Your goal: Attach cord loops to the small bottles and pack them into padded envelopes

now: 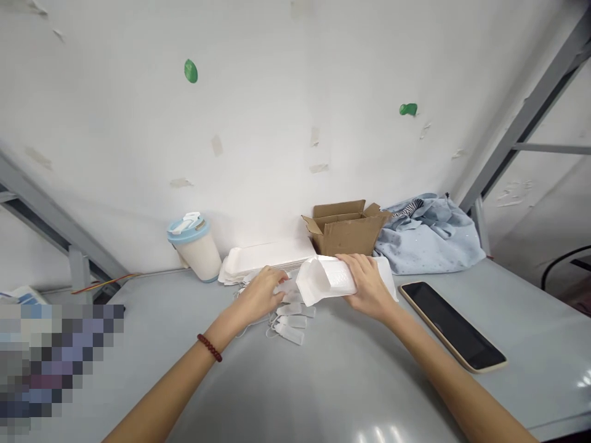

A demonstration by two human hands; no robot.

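My right hand [367, 286] is wrapped round a white paper bag [330, 278] from above, holding it on its side above the table. The bag's open end faces left, towards my left hand [262, 294]. The fingers and thumb of that hand are curled around a small translucent white tag [290, 286], close to the bag's mouth. Beneath and beside the fingers lie several more translucent tags [290, 333] with thin white string loops, spread on the table. What is inside the bag cannot be made out.
Behind my hands lies a stack of flat white paper bags [265, 255]. A lidded cup [196, 249] stands left of it. An open cardboard box [348, 237] and a light blue cloth bag [429, 240] are at the wall. A phone [455, 326] lies on the grey table [286, 394].
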